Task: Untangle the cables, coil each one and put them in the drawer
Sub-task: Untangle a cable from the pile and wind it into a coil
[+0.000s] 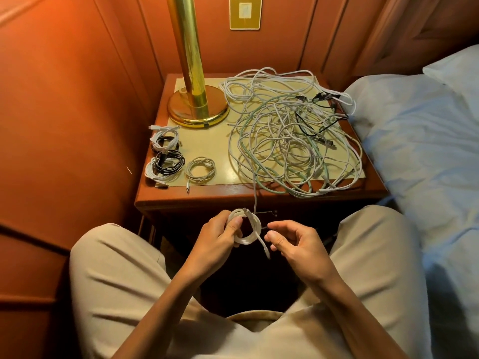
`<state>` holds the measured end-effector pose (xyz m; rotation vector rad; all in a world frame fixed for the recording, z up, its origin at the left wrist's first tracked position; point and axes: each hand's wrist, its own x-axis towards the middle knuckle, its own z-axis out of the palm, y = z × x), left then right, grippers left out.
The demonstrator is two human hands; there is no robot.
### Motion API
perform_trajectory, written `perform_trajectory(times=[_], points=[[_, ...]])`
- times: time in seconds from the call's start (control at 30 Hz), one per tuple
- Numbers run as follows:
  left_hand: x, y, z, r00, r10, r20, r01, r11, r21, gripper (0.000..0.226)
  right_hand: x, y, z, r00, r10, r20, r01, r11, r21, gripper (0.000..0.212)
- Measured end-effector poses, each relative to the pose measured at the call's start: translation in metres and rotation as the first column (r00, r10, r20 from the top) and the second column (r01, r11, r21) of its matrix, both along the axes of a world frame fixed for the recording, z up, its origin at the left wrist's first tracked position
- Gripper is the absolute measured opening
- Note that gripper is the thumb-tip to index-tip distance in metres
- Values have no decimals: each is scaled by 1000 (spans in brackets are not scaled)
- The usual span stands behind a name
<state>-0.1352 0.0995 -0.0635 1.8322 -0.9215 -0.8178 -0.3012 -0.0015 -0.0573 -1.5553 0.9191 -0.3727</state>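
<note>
Your left hand [220, 233] grips a small white coil [246, 229] in front of the counter [259, 195], just below its front edge, thumb pressed on the loops. One loose end of the coil, tipped with a plug, hangs down toward your right hand [295, 244]. That hand sits just beside the coil with fingers loosely curled, thumb and forefinger close together; you cannot tell whether they pinch the loose end. A thin white strand runs up from the coil over the counter edge into the tangled pile of cables [290, 136], which covers the right half of the counter: mostly white and pale green strands, with a few black ones near the back right. On the left front lie finished coils [166, 156], white and black, partly overlapping, and one beige coil [200, 170] apart. A brass lamp base [198, 110] stands behind them.
</note>
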Motion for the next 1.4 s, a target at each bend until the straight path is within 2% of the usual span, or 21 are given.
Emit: perform_trajectory(times=[0.1,0.27,0.4,0.47,0.6,0.63,0.7,0.77,0.9,0.97,1.03,1.1,1.17,1.33,1.4], points=[[-4,1,2,989,53,-137,-59,998,-39,24,-1,5,-2,1000,-7,-10,6,1000,-7,14],[-14,2,0,928,28,-372,-58,996,-69,22,6,8,-9,998,-68,1,68,997,26,19],[-14,4,0,852,-3,-523,-39,997,-69,39,8,4,-5,999,27,28,-29,998,50,13],[-10,6,4,782,8,-623,-28,999,-22,43,7,0,-4,996,84,9,-84,996,-6,13],[6,13,14,514,-53,-856,79,997,-15,62,3,-13,7,954,297,-42,-300,945,-130,16],[9,13,15,481,-78,-873,114,993,-26,63,3,-15,11,932,359,-46,-362,923,-133,16],[10,11,17,490,-113,-865,129,990,-56,60,4,-18,18,898,435,-62,-439,887,-145,16],[6,7,18,525,-121,-842,81,992,-92,55,7,-16,19,894,436,-99,-447,871,-205,17],[-3,2,15,542,-76,-837,-65,989,-132,46,8,-14,17,928,276,-249,-349,877,-330,18],[-5,3,11,599,-31,-800,-128,983,-134,32,4,-14,20,936,203,-287,-297,893,-338,11],[-7,5,9,659,-6,-752,-136,982,-128,23,0,-8,23,952,160,-261,-249,900,-358,5],[-10,7,8,682,-14,-732,-118,984,-130,23,0,1,26,958,137,-251,-229,894,-386,8],[-14,9,8,667,-47,-744,-97,984,-150,25,2,11,26,961,132,-243,-223,889,-400,8],[-18,9,11,648,-129,-751,-47,977,-208,43,2,22,19,930,159,-332,-306,834,-459,17],[-16,11,11,643,-137,-754,-44,976,-215,46,2,21,19,941,167,-295,-292,843,-452,15]])
